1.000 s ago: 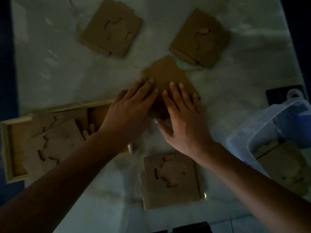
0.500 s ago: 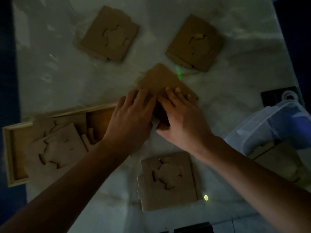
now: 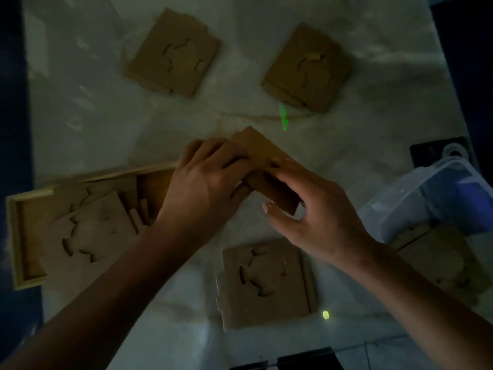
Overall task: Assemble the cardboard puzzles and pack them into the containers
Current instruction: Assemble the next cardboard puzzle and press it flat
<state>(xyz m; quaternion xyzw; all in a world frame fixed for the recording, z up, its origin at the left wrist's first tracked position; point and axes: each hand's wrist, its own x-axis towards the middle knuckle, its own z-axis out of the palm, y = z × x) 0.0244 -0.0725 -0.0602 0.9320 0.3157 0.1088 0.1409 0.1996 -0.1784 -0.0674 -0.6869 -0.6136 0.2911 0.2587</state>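
Note:
A brown cardboard puzzle [image 3: 260, 149] lies at the table's middle, tilted like a diamond. My left hand [image 3: 205, 182] grips its left corner with curled fingers. My right hand [image 3: 306, 209] holds its near right edge, thumb under and fingers on top. Three more square cardboard puzzles with cut-out shapes lie flat: one far left [image 3: 174, 53], one far right [image 3: 306, 69], one near me [image 3: 264, 283]. A wooden tray [image 3: 12, 236] at the left holds cardboard puzzles. A clear plastic bin [image 3: 426, 198] at the right holds another.
The table [image 3: 106, 129] is pale marble in dim light. A green light streak [image 3: 284, 116] and a small glowing dot [image 3: 325, 314] show on it. A dark object with a white ring [image 3: 450, 150] sits behind the bin. Dark table edges run left and right.
My hands went from lying flat on the middle puzzle to curling around its edges. The puzzle's near side has come up off the table.

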